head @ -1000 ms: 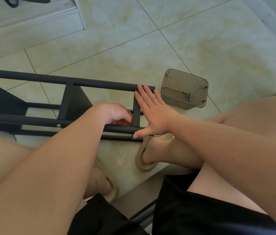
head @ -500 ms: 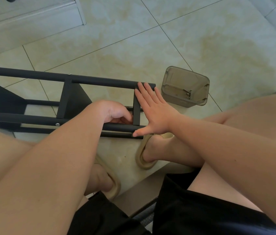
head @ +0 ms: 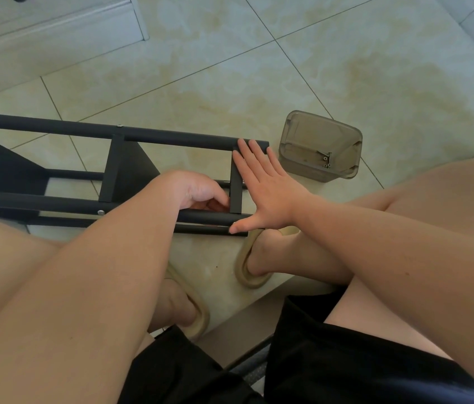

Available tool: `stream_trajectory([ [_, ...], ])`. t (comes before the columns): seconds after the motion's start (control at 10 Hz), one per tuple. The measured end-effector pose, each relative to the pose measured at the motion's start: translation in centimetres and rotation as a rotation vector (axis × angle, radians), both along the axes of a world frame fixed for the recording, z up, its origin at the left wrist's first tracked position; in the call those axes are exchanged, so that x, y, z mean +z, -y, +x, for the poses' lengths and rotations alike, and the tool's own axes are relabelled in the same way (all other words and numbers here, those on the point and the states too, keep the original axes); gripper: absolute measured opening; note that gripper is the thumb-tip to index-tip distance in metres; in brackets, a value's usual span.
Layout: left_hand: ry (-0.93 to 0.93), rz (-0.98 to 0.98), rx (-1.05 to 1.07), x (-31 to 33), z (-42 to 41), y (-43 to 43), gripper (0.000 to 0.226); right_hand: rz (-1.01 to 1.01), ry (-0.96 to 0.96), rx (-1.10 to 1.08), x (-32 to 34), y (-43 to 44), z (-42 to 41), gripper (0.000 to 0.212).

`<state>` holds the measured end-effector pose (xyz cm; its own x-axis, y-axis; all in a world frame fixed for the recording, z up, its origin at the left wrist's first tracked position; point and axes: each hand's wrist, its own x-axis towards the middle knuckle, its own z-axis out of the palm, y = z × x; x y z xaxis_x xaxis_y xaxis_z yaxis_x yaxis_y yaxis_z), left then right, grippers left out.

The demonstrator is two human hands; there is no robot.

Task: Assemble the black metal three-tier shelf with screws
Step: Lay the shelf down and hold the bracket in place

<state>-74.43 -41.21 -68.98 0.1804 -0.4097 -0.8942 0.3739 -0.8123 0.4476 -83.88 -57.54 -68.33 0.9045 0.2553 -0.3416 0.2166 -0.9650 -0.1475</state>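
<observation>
Lying on its side on the tiled floor, shelf [head: 171, 139] is unmoved since a second ago. Right hand [head: 262, 188] stays pressed flat, fingers spread; left hand [head: 197, 193] curled behind crossbar [head: 236, 185], contents unseen. Screw box [head: 320, 145] nearby.

Shelf frame [head: 171, 139] matt black metal; container [head: 302, 135] translucent smoky plastic; floor tiles [head: 346, 53] glossy, smooth; slippers [head: 244, 272] matt foam-like.

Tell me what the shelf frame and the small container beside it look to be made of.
Shelf frame: apparently painted metal tubing, matte black, with a small bright screw head showing. Container: probably smoky translucent plastic, since the screws show through its walls.
</observation>
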Motion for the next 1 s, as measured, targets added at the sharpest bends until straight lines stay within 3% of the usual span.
stream_trajectory([
  [0.2, 0.024, 0.008, -0.057, -0.87, 0.30, -0.10, 0.025, -0.006, 0.003, -0.001, 0.02, 0.03, -0.01, 0.142],
  [0.5, -0.046, -0.039, -0.021, -0.55, 0.23, -0.21, 0.015, -0.001, 0.007, -0.001, 0.00, -0.04, -0.07, 0.142],
  [0.7, 0.053, -0.013, -0.091, -0.71, 0.11, 0.07, 0.019, 0.001, 0.010, 0.000, -0.04, -0.04, -0.11, 0.143],
  [0.9, -0.074, -0.038, -0.041, -0.93, 0.48, -0.44, 0.019, 0.003, 0.012, -0.004, 0.01, -0.09, -0.18, 0.142],
  [1.0, -0.040, -0.027, -0.041, -0.62, 0.28, -0.32, 0.015, 0.002, 0.016, -0.006, -0.01, -0.11, -0.24, 0.142],
])
